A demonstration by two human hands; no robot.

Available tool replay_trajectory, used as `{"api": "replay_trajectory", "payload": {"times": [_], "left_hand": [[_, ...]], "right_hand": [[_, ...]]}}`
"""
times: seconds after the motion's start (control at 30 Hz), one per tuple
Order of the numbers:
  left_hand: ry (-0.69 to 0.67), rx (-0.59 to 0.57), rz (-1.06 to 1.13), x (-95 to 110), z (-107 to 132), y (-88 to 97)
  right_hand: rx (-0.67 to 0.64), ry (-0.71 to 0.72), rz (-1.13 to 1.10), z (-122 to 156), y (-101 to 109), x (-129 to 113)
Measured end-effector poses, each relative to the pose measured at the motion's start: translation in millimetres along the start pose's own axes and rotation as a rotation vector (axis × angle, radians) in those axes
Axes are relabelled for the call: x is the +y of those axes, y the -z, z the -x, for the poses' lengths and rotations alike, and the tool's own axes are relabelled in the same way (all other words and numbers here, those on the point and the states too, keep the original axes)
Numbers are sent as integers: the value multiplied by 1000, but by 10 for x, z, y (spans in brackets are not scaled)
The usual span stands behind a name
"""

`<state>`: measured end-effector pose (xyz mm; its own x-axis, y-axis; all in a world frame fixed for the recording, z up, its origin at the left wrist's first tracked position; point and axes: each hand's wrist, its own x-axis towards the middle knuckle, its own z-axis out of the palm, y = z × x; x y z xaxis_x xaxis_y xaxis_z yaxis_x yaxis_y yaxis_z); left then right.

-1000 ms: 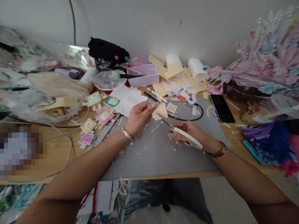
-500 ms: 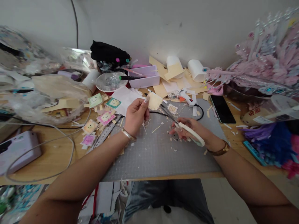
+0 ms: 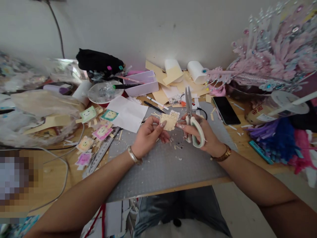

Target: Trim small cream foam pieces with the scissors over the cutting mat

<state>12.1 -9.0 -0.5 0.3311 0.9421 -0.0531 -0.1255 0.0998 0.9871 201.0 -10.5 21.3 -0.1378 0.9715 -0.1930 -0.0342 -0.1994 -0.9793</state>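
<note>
Item: cream paper cut-out, held over the grey cutting mat. Your left hand pinches its edge. Your right hand grips the scissors, blades upright, fingertips touching the cut-out. Step, apparently: checking between cuts. Further cutting calls for tipping the blades down.

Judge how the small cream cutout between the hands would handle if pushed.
The cream cutout shows no droop though the left hand pinches one edge: probably stiffish card, and light. Its scalloped edge may crease easily.
</note>
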Motion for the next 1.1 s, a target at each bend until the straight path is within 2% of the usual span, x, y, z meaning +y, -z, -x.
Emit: {"api": "replay_trajectory", "payload": {"times": [0.23,0.37,0.7,0.9,1.1], "left_hand": [[24,-65,-16,-54,9,-4],[-9,-86,-55,-97,-1,19],[-79,0,-199,-124,-21,66],[-185,53,-421,-134,-5,75],[-296,25,-652,-100,3,110]], "right_hand": [[8,-26,-87,-15,13,39],[-4,-58,-134,-34,48,75],[-8,-132,-219,-43,50,50],[-6,-165,-222,-50,56,43],[-28,-191,-166,-54,91,49]]}}
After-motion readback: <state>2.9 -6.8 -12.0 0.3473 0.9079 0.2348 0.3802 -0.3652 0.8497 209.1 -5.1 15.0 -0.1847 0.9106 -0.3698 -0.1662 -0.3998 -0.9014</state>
